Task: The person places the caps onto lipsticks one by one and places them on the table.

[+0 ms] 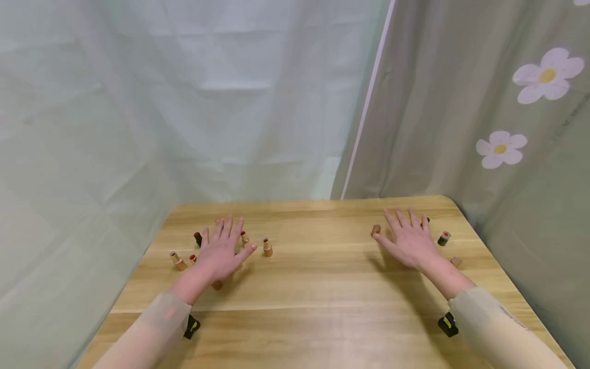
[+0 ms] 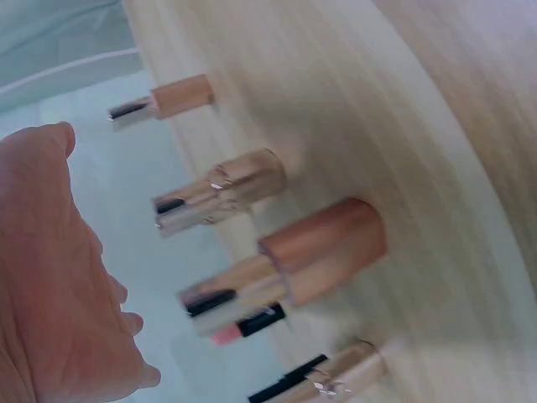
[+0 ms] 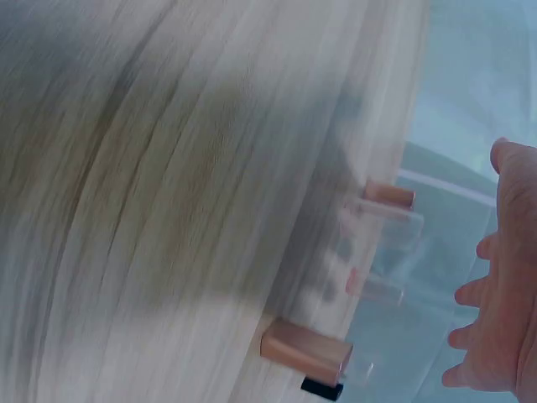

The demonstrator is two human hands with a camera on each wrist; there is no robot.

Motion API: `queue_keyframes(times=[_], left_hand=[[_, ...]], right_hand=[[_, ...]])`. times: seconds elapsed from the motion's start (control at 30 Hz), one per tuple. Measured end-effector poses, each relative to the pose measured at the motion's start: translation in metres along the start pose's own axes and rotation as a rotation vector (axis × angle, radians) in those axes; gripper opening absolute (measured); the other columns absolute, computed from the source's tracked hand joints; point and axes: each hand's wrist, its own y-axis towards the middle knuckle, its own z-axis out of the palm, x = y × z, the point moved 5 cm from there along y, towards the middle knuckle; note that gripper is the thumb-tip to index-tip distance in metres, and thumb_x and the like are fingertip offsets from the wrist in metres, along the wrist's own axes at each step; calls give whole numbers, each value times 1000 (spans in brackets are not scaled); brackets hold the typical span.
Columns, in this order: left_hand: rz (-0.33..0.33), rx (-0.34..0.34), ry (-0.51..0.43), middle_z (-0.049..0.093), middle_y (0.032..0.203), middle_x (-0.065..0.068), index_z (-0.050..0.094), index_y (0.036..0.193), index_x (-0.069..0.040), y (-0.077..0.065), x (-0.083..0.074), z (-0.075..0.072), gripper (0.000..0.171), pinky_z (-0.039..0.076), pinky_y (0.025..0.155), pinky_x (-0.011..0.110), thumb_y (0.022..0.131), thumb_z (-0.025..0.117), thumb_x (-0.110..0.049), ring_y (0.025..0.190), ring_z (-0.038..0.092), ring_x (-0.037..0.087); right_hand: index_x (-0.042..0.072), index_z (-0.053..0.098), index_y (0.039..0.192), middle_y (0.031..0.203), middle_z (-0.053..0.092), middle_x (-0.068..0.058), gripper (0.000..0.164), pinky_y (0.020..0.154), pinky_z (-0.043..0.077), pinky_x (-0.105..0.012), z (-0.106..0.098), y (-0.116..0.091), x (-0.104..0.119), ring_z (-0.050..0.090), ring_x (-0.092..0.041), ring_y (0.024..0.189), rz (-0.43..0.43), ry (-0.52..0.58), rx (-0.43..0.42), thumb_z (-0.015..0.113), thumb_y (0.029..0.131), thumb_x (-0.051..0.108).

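My left hand hovers palm down with fingers spread, over a cluster of uncapped lipsticks at the table's left. Around it stand a gold-and-brown lipstick, another brown one and a dark one; others are partly hidden under the hand. In the left wrist view several lipsticks stand upright, among them a large brown tube, apart from the fingers. Over the right side my right hand is likewise spread. Near it are a brown cap, a dark piece with a red top and clear caps.
The wooden table reaches to a pale curtain at its back edge. On the right hangs a grey-green curtain printed with white flowers. A small black device shows under the right wrist, another under the left.
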Motion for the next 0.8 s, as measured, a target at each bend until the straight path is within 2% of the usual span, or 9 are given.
queue_keyframes(times=[0.13,0.23,0.37,0.57,0.8], left_hand=[[48,-34,-5,-11,153,9,-6,148,-25,-6,-12,-7,84,-10,103,60,87,29,-71,139,-9,30],[108,-74,7,-6,154,10,-3,149,-23,-8,-27,-16,85,-11,104,58,87,31,-70,139,-7,30],[178,-99,16,-5,154,9,-2,149,-24,-10,-48,-24,84,-12,105,55,87,32,-69,139,-6,29],[241,-109,19,-4,154,6,-2,149,-26,-14,-74,-26,83,-1,107,57,86,29,-71,139,-6,25],[340,-104,18,-4,154,3,1,149,-25,-21,-102,-27,82,-1,107,57,87,28,-71,140,-5,24]], right_hand=[[23,14,150,151,17,-18,81,101,-5,-65,-7,-7,-9,1,-44,136,15,15,-12,32,87,70],[19,19,149,150,19,-20,81,102,-4,-65,-14,-11,-19,3,-46,135,36,15,-38,33,87,69],[17,19,149,149,20,-21,82,101,-5,-65,-22,-17,-33,3,-47,135,64,8,-47,34,87,69],[18,17,150,148,21,-23,83,101,-7,-65,-33,-27,-52,4,-48,134,94,2,-60,34,87,69],[17,16,150,146,23,-25,81,99,-8,-67,-46,-38,-69,2,-49,134,115,6,-80,34,88,67]])
